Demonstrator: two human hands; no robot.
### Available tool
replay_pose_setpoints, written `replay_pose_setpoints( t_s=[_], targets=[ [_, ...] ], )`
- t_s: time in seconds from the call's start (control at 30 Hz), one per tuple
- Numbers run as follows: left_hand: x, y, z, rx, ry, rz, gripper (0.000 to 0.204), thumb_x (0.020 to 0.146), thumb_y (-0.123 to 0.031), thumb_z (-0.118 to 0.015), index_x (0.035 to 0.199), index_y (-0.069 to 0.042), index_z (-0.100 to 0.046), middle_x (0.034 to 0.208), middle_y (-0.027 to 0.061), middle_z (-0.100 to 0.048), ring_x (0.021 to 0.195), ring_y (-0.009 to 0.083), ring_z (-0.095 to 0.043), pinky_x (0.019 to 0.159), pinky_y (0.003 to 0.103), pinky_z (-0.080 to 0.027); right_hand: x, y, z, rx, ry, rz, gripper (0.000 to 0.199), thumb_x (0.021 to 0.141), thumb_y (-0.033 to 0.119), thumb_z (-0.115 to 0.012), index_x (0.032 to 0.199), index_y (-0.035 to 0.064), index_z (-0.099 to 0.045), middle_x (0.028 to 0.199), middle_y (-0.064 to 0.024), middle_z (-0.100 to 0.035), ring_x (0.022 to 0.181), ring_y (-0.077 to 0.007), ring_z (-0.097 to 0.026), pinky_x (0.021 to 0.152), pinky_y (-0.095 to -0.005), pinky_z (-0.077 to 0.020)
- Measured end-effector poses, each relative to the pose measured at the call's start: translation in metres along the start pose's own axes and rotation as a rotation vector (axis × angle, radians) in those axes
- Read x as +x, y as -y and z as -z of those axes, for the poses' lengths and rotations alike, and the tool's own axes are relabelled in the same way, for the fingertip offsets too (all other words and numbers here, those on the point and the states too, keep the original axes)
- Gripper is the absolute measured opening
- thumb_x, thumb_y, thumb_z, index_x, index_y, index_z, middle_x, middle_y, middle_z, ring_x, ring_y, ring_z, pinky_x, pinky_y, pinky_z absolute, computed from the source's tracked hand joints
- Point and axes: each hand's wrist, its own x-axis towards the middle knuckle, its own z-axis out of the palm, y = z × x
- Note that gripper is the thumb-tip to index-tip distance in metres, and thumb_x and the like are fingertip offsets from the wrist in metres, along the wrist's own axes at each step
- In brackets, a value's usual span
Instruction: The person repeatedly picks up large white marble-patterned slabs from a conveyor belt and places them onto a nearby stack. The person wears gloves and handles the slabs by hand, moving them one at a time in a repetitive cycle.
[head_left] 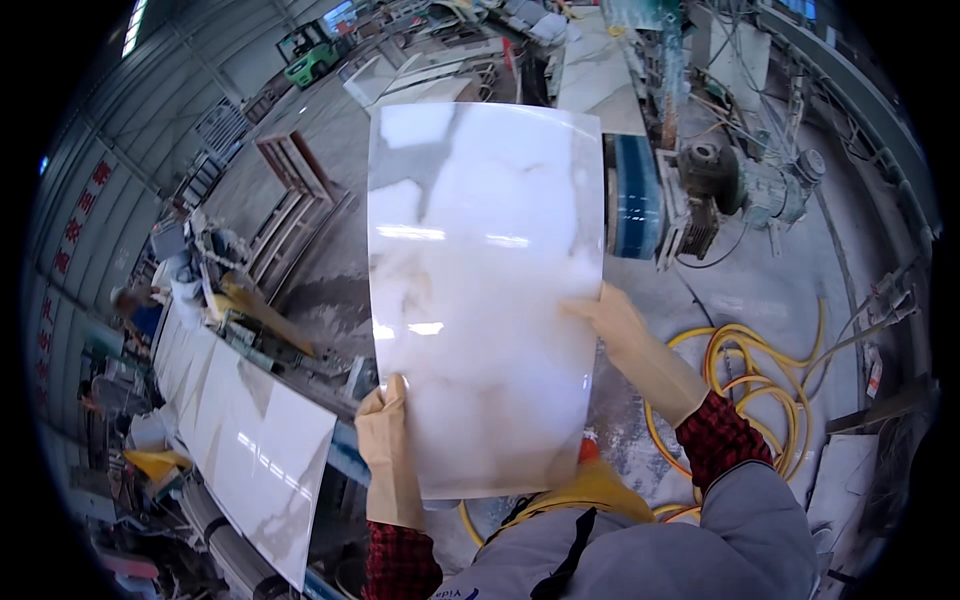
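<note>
A large glossy white tile [490, 290] with grey and tan veining is held up in front of my body, its long sides running away from me. My left hand [388, 440], in a tan rubber glove, grips its left edge near the lower corner, thumb on the face. On the opposite edge, a bit farther up, my right hand [610, 320] in a matching glove holds it, with a finger or thumb across the face and the other fingers hidden behind. Bright lamp reflections lie on the polished surface.
More white veined tiles [255, 430] lie on a machine line at left, where a person [140, 305] stands. At right are a motor [770, 190], a blue belt roller [635, 195] and a coiled yellow hose [750, 380] on the floor. A metal rack [295, 215] and green forklift [310, 62] stand farther off.
</note>
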Motion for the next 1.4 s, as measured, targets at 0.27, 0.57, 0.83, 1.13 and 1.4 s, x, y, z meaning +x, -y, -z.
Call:
replay_pose_setpoints(
  t_s=[0.27,0.57,0.83,1.13,1.4],
  targets=[
    [0.029,-0.012,-0.141,-0.201,0.342,0.211,0.07,0.118,-0.068,-0.07,0.127,-0.001,-0.089,0.097,0.0069,-0.084,0.086,0.0166,-0.072,0.083,0.038,-0.057,0.04,0.011,0.097,-0.008,-0.141,0.169,0.048,0.108,0.021,-0.088,0.15,-0.002,-0.078,0.128,-0.0139,-0.088,0.109,-0.027,-0.086,0.098,-0.045,-0.0687],
    [0.091,-0.041,-0.254,0.226,0.576,0.129,0.075,0.115,-0.073,-0.049,0.145,-0.014,-0.086,0.139,0.0235,-0.087,0.133,0.0485,-0.079,0.115,0.054,-0.057,0.143,-0.108,0.204,-0.065,-0.478,-0.214,0.06,0.113,0.042,-0.083,0.153,-0.0014,-0.077,0.131,-0.0212,-0.089,0.109,-0.0372,-0.088,0.096,-0.0468,-0.0691],
    [0.173,-0.077,-0.335,0.174,0.757,0.218,0.07,0.114,-0.069,-0.052,0.149,-0.019,-0.086,0.143,0.0182,-0.087,0.136,0.0422,-0.081,0.119,0.052,-0.058,0.212,-0.069,0.228,-0.154,-0.674,-0.392,0.055,0.113,0.036,-0.088,0.153,0.0018,-0.075,0.137,-0.0154,-0.086,0.114,-0.0289,-0.084,0.096,-0.0463,-0.0691],
    [0.21,-0.113,-0.374,0.212,0.828,0.252,0.072,0.117,-0.071,-0.049,0.156,-0.02,-0.082,0.149,0.0175,-0.086,0.139,0.0417,-0.081,0.12,0.053,-0.058,0.249,-0.074,0.274,-0.668,-0.335,-0.229,0.075,0.104,-0.001,-0.077,0.177,0.0119,-0.062,0.15,-0.0249,-0.08,0.141,-0.0407,-0.076,0.117,-0.0491,-0.0629],
    [0.226,-0.128,-0.419,0.277,0.838,0.267,0.079,0.117,-0.075,-0.04,0.156,-0.019,-0.079,0.156,0.0213,-0.081,0.145,0.0479,-0.075,0.122,0.056,-0.056,0.237,-0.093,0.284,-0.128,-0.477,-0.252,0.061,0.118,0.042,-0.081,0.146,-0.0125,-0.077,0.133,-0.0184,-0.087,0.11,-0.0254,-0.085,0.095,-0.0419,-0.0693]
  ],
)
